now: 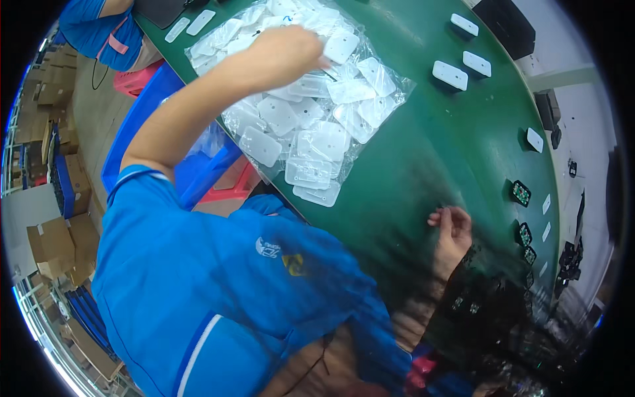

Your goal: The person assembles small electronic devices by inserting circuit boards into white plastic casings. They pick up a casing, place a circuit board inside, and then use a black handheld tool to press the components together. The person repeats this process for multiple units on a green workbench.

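My left hand [289, 55] is over a clear plastic bag [405, 87] spread on the green table, with many white rounded-rectangular plastic covers [278, 114] on it. Its fingers curl downward; whatever they hold, if anything, is hidden. A short dark sliver shows by the fingertips, too small to name. Over the table to the right, my right hand [454, 231] is closed, thumb against fingers. A tiny dark spot shows at its fingertips, and I cannot make out what it is. Dark strands of hair blur the area around that forearm.
Several white-topped units [450, 75] lie at the far right of the green table [397, 172]. Black housings with green circuit boards [521, 193] line its right edge. Left of the table are a blue bin [126, 145] and a red stool [231, 185]. Another person's blue sleeve [83, 33] shows upper left.
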Demonstrator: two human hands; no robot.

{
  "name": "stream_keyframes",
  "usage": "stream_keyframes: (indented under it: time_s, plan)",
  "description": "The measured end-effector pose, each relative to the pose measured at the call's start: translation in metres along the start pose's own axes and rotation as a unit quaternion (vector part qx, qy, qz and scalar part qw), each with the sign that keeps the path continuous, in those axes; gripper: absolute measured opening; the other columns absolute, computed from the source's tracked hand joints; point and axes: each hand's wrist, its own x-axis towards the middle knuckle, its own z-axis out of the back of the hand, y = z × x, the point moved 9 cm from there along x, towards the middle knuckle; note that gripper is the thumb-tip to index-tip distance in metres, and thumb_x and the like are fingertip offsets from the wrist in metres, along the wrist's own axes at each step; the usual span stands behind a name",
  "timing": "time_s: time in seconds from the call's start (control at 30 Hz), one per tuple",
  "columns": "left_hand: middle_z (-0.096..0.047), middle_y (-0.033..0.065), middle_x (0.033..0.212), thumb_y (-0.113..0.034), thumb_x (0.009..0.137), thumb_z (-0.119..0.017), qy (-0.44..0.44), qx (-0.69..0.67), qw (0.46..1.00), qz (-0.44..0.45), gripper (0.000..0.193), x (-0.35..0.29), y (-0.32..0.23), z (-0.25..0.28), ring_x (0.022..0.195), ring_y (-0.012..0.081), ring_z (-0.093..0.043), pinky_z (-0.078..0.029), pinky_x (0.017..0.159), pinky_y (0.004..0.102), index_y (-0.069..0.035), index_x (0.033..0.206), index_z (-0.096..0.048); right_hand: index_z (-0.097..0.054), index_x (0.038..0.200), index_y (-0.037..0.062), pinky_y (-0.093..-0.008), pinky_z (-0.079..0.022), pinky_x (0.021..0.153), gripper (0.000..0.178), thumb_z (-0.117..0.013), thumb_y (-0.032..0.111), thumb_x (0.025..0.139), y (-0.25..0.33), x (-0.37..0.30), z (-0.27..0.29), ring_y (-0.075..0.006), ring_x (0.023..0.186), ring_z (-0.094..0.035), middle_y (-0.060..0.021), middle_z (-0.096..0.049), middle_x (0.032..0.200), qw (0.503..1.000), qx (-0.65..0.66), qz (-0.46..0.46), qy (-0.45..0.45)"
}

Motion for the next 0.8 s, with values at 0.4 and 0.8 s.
stream_keyframes:
  time_s: [0.4,0.8]
  plan:
    - [-0.063,0.0099,0.083,-0.011,0.079,-0.069,-0.291,-0.124,0.949,-0.014,0.025,-0.046,-0.009,0.034,0.074,0.0244,-0.061,-0.048,0.062,0.031,-0.006,0.101,-0.056,-0.056,0.097,-0.0019,-0.0237,-0.05,0.066,0.01,-0.059,0.006,0.091,0.043,-0.024,-0.042,-0.0113,0.07,-0.06,-0.0087,-0.063,0.085,0.994,0.098,0.046,-0.012]
    - [-0.061,0.0032,0.079,-0.007,0.092,-0.057,0.181,-0.738,0.651,-0.003,0.016,-0.053,-0.195,-0.063,0.066,0.0077,-0.059,-0.046,0.057,0.0218,0.001,0.105,-0.057,-0.062,0.089,0.0035,-0.0232,-0.042,0.064,0.009,-0.068,0.006,0.084,0.081,-0.065,-0.047,-0.0143,0.076,-0.052,-0.0073,-0.055,0.088,0.955,-0.135,0.253,-0.075]
